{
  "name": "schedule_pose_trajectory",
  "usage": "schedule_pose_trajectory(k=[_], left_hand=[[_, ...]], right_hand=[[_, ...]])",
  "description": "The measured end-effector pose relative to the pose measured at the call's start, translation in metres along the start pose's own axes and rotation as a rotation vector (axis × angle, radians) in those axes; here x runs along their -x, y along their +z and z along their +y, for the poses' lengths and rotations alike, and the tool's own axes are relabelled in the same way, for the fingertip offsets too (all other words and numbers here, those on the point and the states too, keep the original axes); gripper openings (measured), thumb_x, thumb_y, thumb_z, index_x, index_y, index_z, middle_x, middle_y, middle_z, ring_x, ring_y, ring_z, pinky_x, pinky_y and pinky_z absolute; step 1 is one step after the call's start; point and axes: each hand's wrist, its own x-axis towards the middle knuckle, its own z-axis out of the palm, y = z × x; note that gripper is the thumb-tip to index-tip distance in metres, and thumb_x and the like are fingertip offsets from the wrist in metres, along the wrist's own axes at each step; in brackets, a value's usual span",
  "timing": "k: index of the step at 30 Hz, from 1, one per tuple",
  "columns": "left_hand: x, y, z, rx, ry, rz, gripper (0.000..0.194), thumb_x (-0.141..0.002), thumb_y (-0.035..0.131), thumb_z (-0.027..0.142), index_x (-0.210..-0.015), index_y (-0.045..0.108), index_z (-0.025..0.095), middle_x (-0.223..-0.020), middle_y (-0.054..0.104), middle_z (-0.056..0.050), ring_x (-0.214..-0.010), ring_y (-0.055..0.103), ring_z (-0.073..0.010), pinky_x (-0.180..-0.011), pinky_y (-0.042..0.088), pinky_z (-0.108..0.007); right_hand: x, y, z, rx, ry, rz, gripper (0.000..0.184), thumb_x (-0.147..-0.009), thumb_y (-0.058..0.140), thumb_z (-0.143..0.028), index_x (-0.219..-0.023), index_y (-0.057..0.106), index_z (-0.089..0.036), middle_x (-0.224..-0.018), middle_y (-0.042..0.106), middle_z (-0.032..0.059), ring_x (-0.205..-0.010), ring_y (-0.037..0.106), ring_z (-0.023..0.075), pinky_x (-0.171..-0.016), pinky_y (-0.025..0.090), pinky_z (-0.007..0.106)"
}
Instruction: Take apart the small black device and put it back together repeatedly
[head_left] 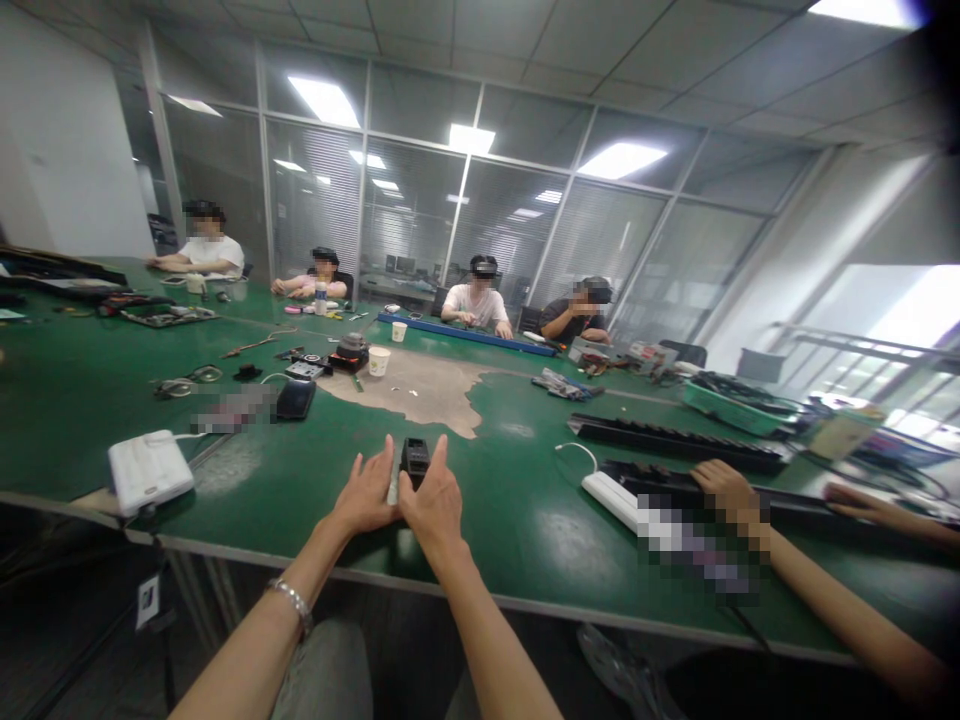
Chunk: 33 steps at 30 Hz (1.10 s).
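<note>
Small black device: lower part hidden behind right hand and left hand; whether either hand grips it or only touches it cannot be told. Both forearms cut off by the bottom edge. Pixelated patch on the bench hides whatever lies beside the dark pouch. Second pixelated patch covers a co-worker's wrist and part of the white power strip. Items at the far end of the bench too small to identify.

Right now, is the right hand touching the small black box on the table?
Touching. The head view shows the right hand with fingers against the side of the small black box, no gap between them.
</note>
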Motion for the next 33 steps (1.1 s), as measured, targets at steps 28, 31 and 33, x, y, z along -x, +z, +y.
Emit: schedule_pose_trajectory(k=[28,31,33], left_hand=[[-0.002,0.002,-0.001,0.012,0.019,0.0,0.111,-0.078,0.055,0.052,-0.146,-0.023,0.012,-0.15,0.033,-0.014,-0.142,0.021,-0.0271,-0.115,0.006,-0.053],[-0.004,0.003,-0.002,-0.024,-0.006,-0.005,0.109,-0.076,0.054,0.065,-0.15,-0.008,0.013,-0.153,0.027,-0.015,-0.142,0.021,-0.0298,-0.115,0.007,-0.053],[-0.004,0.002,-0.001,-0.051,-0.011,-0.014,0.104,-0.077,0.051,0.071,-0.151,0.005,0.015,-0.154,0.025,-0.015,-0.142,0.021,-0.0312,-0.115,0.007,-0.052]], right_hand=[[-0.007,-0.011,-0.007,-0.016,0.059,0.059,0.081,-0.089,0.052,-0.039,-0.148,0.012,-0.002,-0.101,0.068,0.0186,-0.092,0.066,0.0273,-0.08,0.045,0.033],[-0.012,-0.022,0.003,-0.054,0.056,0.13,0.082,-0.089,0.052,-0.041,-0.149,0.01,-0.003,-0.102,0.068,0.0175,-0.094,0.066,0.0273,-0.081,0.046,0.032],[-0.012,-0.025,0.018,-0.047,0.063,0.162,0.08,-0.089,0.051,-0.04,-0.149,0.012,-0.004,-0.105,0.067,0.0181,-0.097,0.065,0.0271,-0.082,0.045,0.032]])
